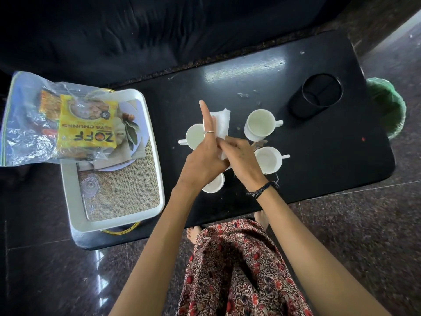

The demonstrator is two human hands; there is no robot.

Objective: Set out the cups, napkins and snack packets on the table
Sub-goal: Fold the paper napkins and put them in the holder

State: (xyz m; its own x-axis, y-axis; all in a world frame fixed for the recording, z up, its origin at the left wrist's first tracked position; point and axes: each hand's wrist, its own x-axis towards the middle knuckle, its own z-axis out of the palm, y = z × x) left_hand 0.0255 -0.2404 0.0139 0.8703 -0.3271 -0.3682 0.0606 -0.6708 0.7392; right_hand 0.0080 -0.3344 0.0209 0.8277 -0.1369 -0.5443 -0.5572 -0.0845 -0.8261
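Several white cups stand on the black table (319,169): one at the left (193,136), one at the back right (259,124), one at the right (270,159) and one partly hidden under my hands (214,184). Both hands meet above the cups on a white napkin (222,123). My left hand (202,156) holds its lower part with the index finger pointing straight up. My right hand (239,156) pinches the napkin's edge. A yellow snack packet (87,124) lies in a clear plastic bag (27,124) over the white tray (157,169).
The tray at the table's left end holds a burlap mat (127,190), a plate (134,115) and a clear lid (89,186). A black round holder (316,96) stands at the back right. A green-lined bin (389,106) sits past the table's right end. A dark sofa runs behind.
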